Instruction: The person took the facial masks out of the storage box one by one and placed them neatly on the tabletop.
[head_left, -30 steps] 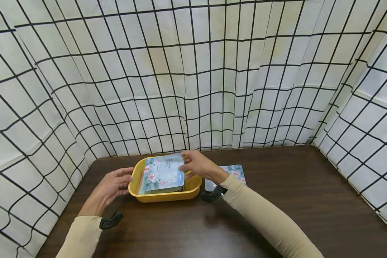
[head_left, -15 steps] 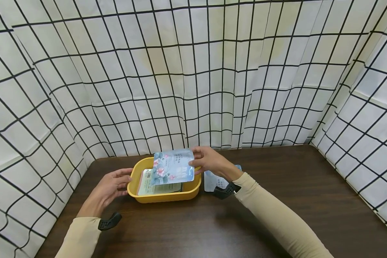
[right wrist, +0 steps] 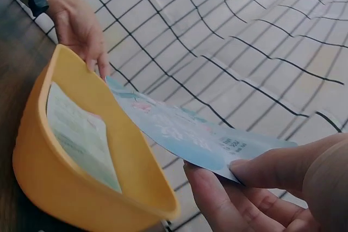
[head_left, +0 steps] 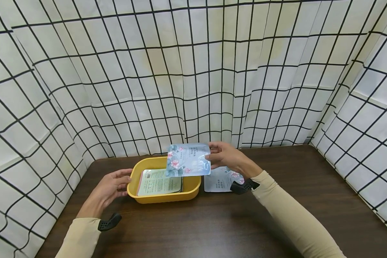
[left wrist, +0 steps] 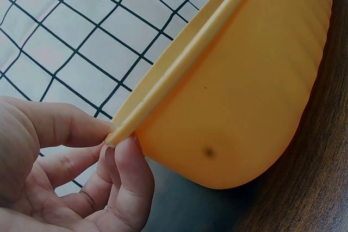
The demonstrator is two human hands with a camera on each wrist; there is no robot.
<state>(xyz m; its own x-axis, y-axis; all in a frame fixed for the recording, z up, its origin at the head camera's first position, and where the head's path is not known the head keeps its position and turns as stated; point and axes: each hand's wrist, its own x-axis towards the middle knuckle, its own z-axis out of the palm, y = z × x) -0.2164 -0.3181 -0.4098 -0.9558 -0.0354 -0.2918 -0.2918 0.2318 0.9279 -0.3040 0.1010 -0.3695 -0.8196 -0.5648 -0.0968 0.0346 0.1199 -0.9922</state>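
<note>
My right hand (head_left: 227,156) pinches the right edge of a light blue sachet (head_left: 188,160) with pink flowers, held above the right part of a yellow plastic basin (head_left: 166,197). Thumb on top and fingers below grip the sachet (right wrist: 179,134) in the right wrist view. With thumb and fingertips my left hand (head_left: 113,184) pinches the left rim of the basin (left wrist: 228,85). Inside the basin lies a pale green printed sachet (head_left: 158,182), with a pink edge showing at its left. Another blue flowered sachet (head_left: 218,182) lies flat on the table, partly behind the right wrist.
The dark brown wooden table (head_left: 180,229) carries the basin near its back edge. White cloth with a black grid (head_left: 206,89) rises behind and on both sides. Each wrist wears a black band (head_left: 109,222).
My right hand has lifted the blue flowered sachet up and to the right, out of the basin, uncovering the green sachet. The left hand has stayed at the basin's rim.
</note>
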